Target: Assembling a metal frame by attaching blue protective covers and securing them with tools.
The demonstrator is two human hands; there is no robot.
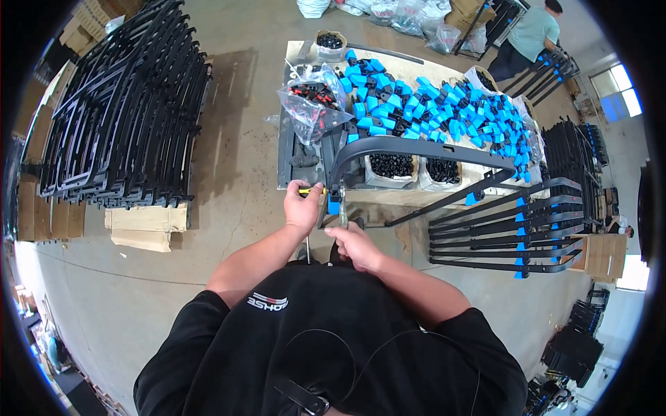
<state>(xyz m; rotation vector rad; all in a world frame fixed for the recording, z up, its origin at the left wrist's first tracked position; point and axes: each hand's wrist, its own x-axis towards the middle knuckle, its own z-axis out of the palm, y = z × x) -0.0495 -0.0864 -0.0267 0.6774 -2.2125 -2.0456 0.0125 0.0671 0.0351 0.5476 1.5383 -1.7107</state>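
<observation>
My left hand [303, 205] is closed round a tool with a yellow and black handle [313, 191], at the near edge of the workbench. A thin metal rod [309, 251] shows below that hand; whether it belongs to the same tool I cannot tell. My right hand [352, 244] grips a silver metal wrench [343, 209], which stands up against the end of a curved black metal frame [409, 146]. A blue plastic piece [334, 206] sits at that frame end, between my hands. The frame reaches over the bench's front edge to the right.
Blue and black plastic parts [430, 107] cover the workbench [409, 197]. A plastic bag of red and black parts [316, 104] and boxes of black pieces [390, 182] stand there too. Black frames are stacked left [125, 118] and right [499, 232]. Another person [531, 38] works far right.
</observation>
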